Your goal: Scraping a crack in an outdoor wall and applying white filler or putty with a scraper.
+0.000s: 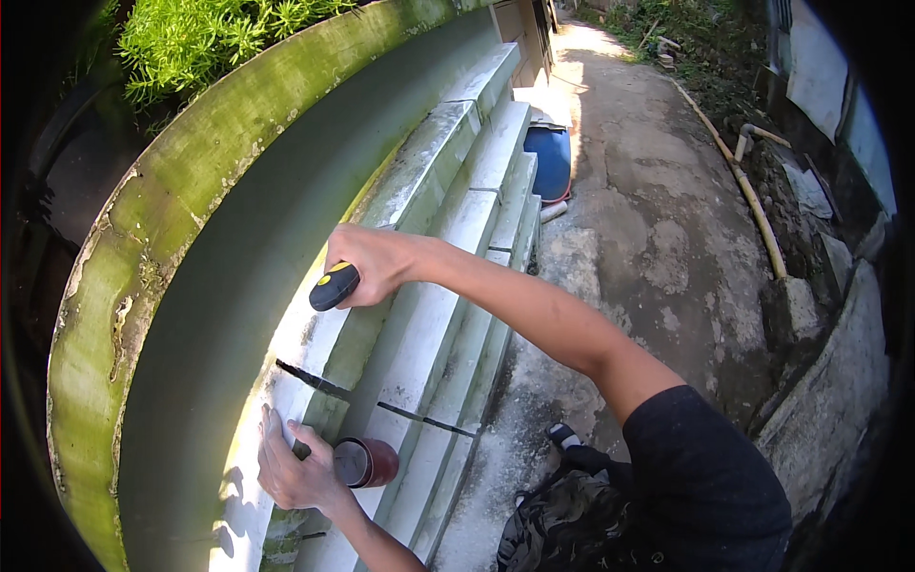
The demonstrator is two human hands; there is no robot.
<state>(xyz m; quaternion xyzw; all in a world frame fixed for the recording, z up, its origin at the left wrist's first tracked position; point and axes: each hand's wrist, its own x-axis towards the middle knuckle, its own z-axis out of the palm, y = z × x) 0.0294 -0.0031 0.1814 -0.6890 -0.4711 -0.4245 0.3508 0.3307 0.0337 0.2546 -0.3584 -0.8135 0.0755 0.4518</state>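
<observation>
My right hand (372, 262) is closed around the black and yellow handle (335, 286) of a tool, over the top ledge of a white stepped wall moulding (410, 367). The tool's working end is hidden, so its kind does not show. Nearer to me, my left hand (294, 465) lies on the same ledge with its fingers stretched out and its thumb apart. Pale dust seems to coat those fingers. Right beside the left hand, a dark red cup-like container (370, 463) sits on a lower step. Dark stripes (313, 378) cross the steps between the hands.
A curved, mossy green wall rim (91, 381) bends around on the left, with a leafy plant (205, 43) behind it. Beyond the steps stands a blue barrel (548, 164). A concrete path (658, 229) runs along the right, edged by a long pole (753, 205).
</observation>
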